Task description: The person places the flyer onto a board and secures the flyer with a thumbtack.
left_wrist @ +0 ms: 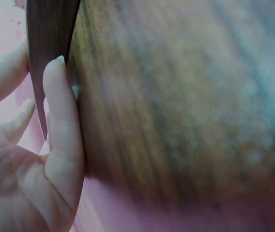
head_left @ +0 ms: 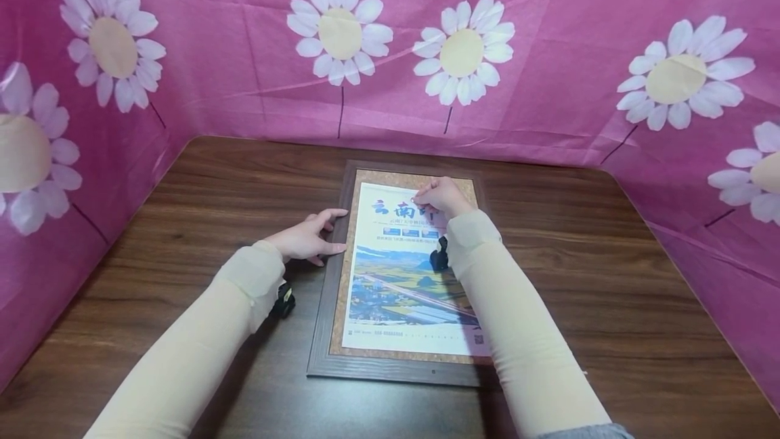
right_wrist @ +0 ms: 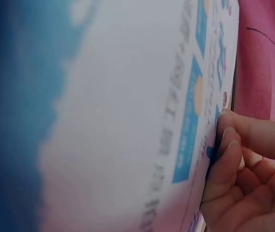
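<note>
A printed poster sheet [head_left: 402,283] with Chinese lettering and a landscape picture lies on a cork board [head_left: 337,317] in a dark wooden frame [head_left: 365,367]. At the frame's left side my left hand [head_left: 307,236] rests with spread fingers, its thumb and index fingertips touching the rim. My right hand [head_left: 443,196] is over the sheet's upper part, at the large title. Its thumb [right_wrist: 258,133] and curled fingers meet against the paper in the right wrist view. Beside the thumb tip shows a small round spot [right_wrist: 224,99]. Whether anything is between those fingertips is hidden.
The frame lies flat on a brown wood-grain table [head_left: 567,276]. Pink cloth [head_left: 244,53] printed with white daisies stands around its back and both sides. A black wrist camera [head_left: 284,300] hangs under the left cuff; another [head_left: 439,255] hangs over the poster at the right wrist.
</note>
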Available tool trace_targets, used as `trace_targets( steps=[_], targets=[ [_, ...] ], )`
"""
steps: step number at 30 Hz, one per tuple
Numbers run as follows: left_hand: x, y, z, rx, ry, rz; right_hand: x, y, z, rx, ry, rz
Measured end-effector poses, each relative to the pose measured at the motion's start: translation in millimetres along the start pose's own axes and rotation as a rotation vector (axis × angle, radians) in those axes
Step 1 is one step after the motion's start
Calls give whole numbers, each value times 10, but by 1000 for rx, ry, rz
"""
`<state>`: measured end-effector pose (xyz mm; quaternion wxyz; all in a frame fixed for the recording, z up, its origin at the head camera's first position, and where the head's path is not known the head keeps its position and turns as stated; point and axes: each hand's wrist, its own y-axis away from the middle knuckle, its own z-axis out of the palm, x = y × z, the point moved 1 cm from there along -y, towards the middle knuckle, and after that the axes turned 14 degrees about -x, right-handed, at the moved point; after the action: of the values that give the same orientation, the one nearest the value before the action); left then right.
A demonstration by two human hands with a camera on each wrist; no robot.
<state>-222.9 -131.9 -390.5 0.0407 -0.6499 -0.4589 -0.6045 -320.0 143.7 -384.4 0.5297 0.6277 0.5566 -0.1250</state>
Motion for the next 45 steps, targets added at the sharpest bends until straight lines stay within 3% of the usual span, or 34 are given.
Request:
trace_targets(
  steps=[12,20,32,45],
  targets=[
    [-5,2,-1,-3,-5,2,-13,59,-29,-8,37,-49],
    [2,0,-4,-3,-5,2,-7,-28,-30,17,32,8],
    [-11,-22,-13,-5,-5,7,5,-11,-30,7,18,-22],
    [-7,-19,-7,-5,-8,16,-55,-11,-5,1,60,19]
  ],
)
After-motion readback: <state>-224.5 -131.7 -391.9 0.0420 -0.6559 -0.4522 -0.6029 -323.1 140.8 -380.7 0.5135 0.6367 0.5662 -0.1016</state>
